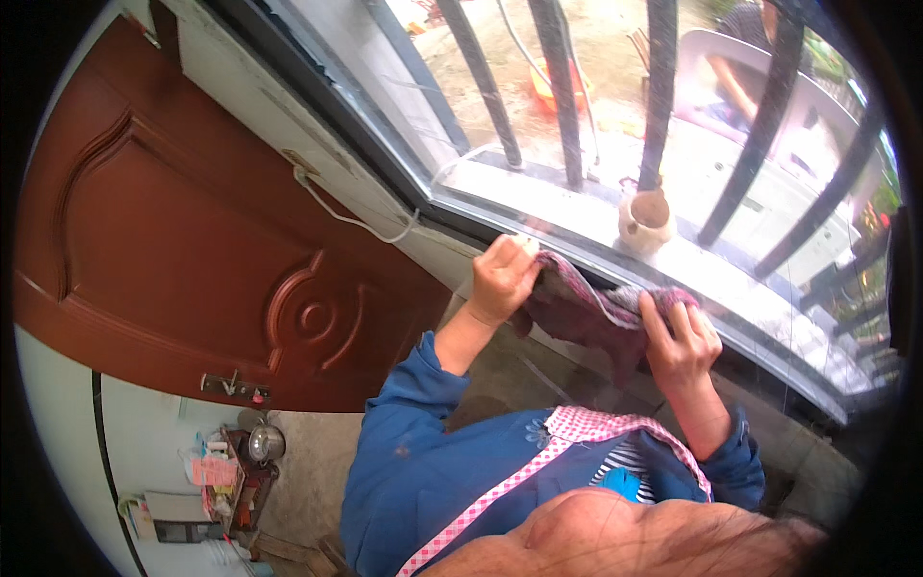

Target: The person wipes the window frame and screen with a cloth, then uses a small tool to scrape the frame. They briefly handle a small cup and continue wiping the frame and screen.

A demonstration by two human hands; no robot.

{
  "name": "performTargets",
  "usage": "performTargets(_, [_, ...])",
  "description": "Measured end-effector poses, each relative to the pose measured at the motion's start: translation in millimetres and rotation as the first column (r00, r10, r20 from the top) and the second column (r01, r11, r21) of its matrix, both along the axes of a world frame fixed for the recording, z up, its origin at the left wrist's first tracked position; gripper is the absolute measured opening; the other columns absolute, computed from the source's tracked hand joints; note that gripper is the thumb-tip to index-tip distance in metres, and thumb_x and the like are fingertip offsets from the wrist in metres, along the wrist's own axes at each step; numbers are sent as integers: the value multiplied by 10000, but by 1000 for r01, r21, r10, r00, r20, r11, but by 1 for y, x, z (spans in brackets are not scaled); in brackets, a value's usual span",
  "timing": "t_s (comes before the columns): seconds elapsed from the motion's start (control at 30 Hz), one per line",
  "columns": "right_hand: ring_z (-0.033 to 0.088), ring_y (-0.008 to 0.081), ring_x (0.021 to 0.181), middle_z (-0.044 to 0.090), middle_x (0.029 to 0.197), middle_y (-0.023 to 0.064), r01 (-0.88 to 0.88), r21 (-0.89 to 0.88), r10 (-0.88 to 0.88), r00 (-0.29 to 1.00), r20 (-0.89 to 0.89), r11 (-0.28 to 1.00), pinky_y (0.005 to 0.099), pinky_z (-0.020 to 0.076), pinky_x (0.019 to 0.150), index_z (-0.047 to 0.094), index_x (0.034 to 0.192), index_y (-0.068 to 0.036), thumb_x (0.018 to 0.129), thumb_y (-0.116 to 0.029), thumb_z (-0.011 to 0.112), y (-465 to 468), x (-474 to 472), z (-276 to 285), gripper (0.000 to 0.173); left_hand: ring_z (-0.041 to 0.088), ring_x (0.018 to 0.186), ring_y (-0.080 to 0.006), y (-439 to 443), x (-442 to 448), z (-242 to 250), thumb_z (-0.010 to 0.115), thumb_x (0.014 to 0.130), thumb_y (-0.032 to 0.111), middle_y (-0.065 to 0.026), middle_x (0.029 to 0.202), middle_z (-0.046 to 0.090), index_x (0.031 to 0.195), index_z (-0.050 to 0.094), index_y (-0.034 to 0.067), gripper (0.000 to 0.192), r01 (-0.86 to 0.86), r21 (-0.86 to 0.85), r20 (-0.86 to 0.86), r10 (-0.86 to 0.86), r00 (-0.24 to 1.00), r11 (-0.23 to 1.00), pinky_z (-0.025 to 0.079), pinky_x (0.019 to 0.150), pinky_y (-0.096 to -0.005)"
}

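A maroon cloth point(577, 310) with a speckled pink-and-grey side hangs stretched between my two hands, just inside the window. My left hand point(505, 278) pinches its left end, fingers curled over the edge beside the window frame point(476, 225). At the other end, my right hand point(681, 339) grips a bunched, folded part between thumb and fingers. The cloth sags in the middle, and its lower part drapes below my hands. Whether it touches the sill cannot be made out.
Beyond the glass stand dark vertical bars point(559, 94) and a pale pot point(647, 220) on the outer ledge. Outside, a person's arm point(734, 86) is near a pinkish chair. A brown panelled door point(195, 238) is at left; a metal pot point(266, 442) stands by cluttered shelves.
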State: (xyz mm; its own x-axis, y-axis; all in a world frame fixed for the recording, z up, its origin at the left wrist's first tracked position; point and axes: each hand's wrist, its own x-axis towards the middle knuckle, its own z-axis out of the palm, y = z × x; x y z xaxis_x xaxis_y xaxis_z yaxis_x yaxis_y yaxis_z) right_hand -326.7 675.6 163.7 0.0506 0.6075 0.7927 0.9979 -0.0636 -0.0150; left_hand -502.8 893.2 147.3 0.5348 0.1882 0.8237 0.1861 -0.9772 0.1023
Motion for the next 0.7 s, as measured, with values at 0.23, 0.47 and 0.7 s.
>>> performTargets(0.23, [586, 240, 646, 581, 767, 75, 28, -35, -29, 999, -34, 999, 332, 470, 563, 726, 985, -81, 634, -77, 638, -29, 2, 6, 362, 613, 750, -278, -28, 3, 6, 703, 680, 3, -81, 849, 597, 898, 637, 28, 229, 36, 4, -19, -35, 999, 999, 520, 580, -362])
performTargets(0.47, [596, 318, 668, 612, 799, 137, 103, -23, -104, 991, -85, 994, 386, 491, 586, 724, 942, -41, 676, 69, 624, -79, 28, 6, 305, 633, 807, -264, -73, 28, 22, 722, 694, 39, -81, 938, 595, 950, 639, 38, 269, 209, -137, 32, -206, 978, 968, 547, 607, -335])
performTargets(0.7, [650, 229, 690, 642, 793, 72, -200, 93, 204, 979, -25, 975, 322, 533, 564, 695, 883, -101, 702, -162, 703, -35, -4, 6, 191, 556, 686, -138, -33, -28, 37, 739, 732, -34, -101, 1164, 560, 1358, 457, 16, 689, 3, -520, 373, 224, 900, 854, 472, 655, -264])
